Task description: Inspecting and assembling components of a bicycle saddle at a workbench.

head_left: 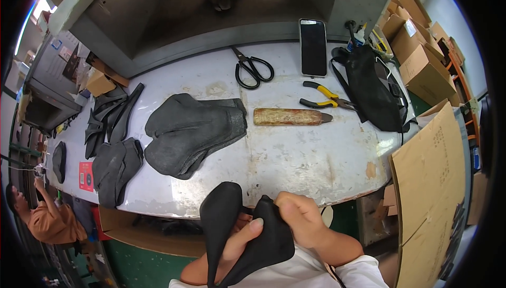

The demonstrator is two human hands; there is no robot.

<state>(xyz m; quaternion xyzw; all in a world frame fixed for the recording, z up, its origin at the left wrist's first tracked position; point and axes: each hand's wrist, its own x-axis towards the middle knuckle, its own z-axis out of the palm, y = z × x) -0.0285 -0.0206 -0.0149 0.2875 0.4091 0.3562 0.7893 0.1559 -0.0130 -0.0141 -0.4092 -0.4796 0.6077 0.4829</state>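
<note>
A limp black shoe upper [271,243] is held up in front of my body, off the table's near edge. My left hand [240,241] is closed on it from inside the fold, its thumb lying over the edge and the other fingers mostly hidden behind the material. At the upper right edge, my right hand [303,217] pinches the same piece between thumb and curled fingers. Beyond my hands lies a stack of dark grey shoe uppers [184,130]. Right of that stack rests a worn wooden-handled tool [287,116] with a short dark tip.
Black scissors [247,69], yellow-and-black pliers [327,97], a phone [313,48] and a black bag [371,88] lie along the far side. More dark pieces [113,167] sit left. A grey metal hood [158,24] backs the table. Cardboard [432,182] stands right; a co-worker [52,219] is far left.
</note>
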